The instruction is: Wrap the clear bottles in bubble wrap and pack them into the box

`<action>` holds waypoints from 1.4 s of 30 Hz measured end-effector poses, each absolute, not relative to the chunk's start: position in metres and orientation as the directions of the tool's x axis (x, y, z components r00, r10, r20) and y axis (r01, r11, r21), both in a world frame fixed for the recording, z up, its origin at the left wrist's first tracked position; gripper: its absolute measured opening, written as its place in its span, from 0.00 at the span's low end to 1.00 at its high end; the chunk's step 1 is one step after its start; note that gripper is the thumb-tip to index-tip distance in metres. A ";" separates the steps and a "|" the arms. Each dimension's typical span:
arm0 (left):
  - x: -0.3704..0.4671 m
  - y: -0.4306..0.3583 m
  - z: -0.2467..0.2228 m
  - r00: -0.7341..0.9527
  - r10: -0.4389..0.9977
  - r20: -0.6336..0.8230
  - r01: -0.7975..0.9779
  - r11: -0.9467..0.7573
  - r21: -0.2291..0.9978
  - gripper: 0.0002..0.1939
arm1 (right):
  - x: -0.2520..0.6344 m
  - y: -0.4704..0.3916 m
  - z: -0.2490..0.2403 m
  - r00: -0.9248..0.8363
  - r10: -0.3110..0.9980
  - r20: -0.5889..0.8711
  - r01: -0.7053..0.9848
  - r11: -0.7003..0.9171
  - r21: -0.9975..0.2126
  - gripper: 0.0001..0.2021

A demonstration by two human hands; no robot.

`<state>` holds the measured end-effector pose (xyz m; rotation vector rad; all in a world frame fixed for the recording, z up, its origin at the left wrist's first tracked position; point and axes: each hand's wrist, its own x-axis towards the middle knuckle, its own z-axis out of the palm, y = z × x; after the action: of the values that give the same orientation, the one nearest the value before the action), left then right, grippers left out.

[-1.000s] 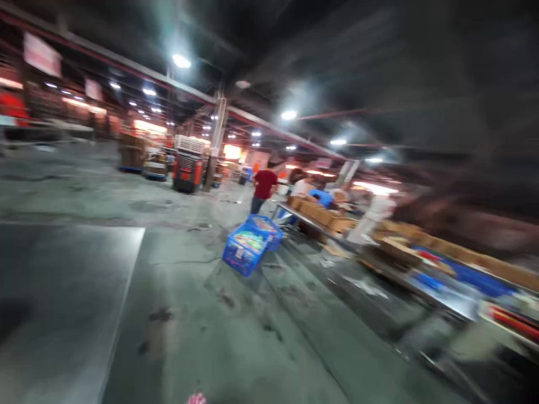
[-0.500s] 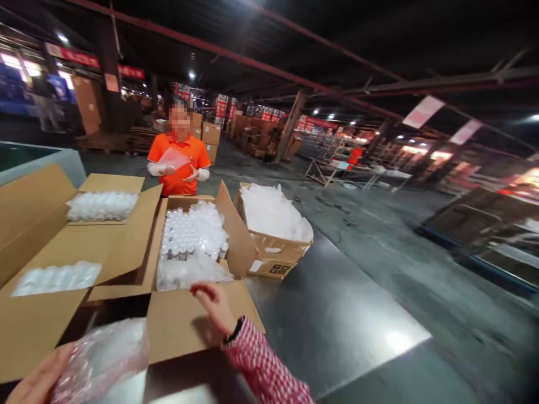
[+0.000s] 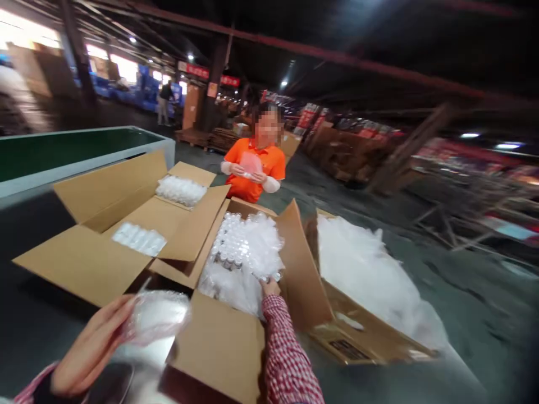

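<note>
A clear plastic bag (image 3: pixel 158 314) is gripped in the left hand (image 3: pixel 90 348), held clear of the open carton (image 3: pixel 219 348), so that the right hand (image 3: pixel 269 287), fingers closing on small capped bottles (image 3: pixel 242 247), can reach inside.

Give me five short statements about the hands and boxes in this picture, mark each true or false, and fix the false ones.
1. The left hand holds a clear plastic bag. True.
2. The right hand rests on the bare floor. False: it reaches into the middle carton of small bottles.
3. The right-hand carton holds books. False: it is filled with clear plastic.
4. A person in an orange shirt stands beyond the cartons. True.
5. All the cartons are taped shut. False: their flaps stand open.
</note>
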<state>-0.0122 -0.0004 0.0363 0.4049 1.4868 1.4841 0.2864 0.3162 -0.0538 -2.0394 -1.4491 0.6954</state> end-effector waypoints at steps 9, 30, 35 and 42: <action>0.016 0.054 0.025 -0.319 0.895 -0.312 -0.467 0.138 0.873 0.16 | 0.292 0.210 0.019 0.111 0.920 0.375 0.234 0.342 -0.910 0.21; 0.034 0.045 0.044 -0.326 0.945 -0.018 -0.156 -0.035 0.987 0.17 | 0.200 0.096 0.046 -0.773 0.338 0.536 0.091 0.896 -0.434 0.20; 0.041 0.043 0.047 -0.272 0.962 0.006 -0.118 -0.039 0.992 0.16 | 0.188 0.092 0.040 -0.785 0.505 0.359 0.302 0.818 -0.489 0.12; 0.036 0.038 0.060 -0.260 0.966 -0.003 -0.112 -0.027 0.993 0.15 | 0.204 0.085 0.039 -0.773 0.481 0.414 0.113 0.747 -0.655 0.16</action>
<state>0.0362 0.0377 0.0601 0.9958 1.3045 1.4607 0.2043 0.0854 0.0393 -0.4454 -2.3650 0.8371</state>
